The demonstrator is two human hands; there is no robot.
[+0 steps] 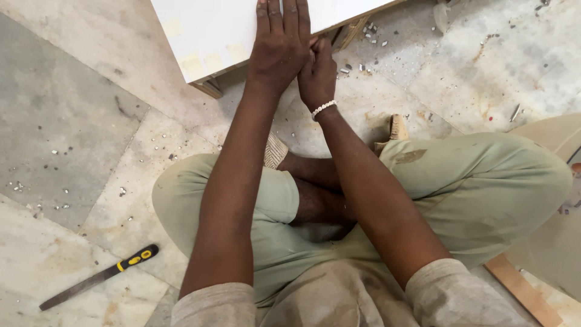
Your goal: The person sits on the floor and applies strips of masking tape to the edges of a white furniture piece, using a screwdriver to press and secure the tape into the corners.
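Note:
A white laminated board (212, 30) lies on the stone floor ahead of my crossed legs. My left hand (281, 42) rests flat on its top near the front edge, fingers straight and close together, holding nothing. My right hand (318, 75), with a white bead bracelet at the wrist, is curled against the board's front edge just below the left hand. Its fingers are closed; anything inside them is hidden.
A flat file with a black and yellow handle (100, 277) lies on the floor at the lower left. Small chips (363, 48) litter the floor by the board's wooden underframe (209, 88). A beige curved panel (544, 133) and a wooden strip (523, 290) are at right.

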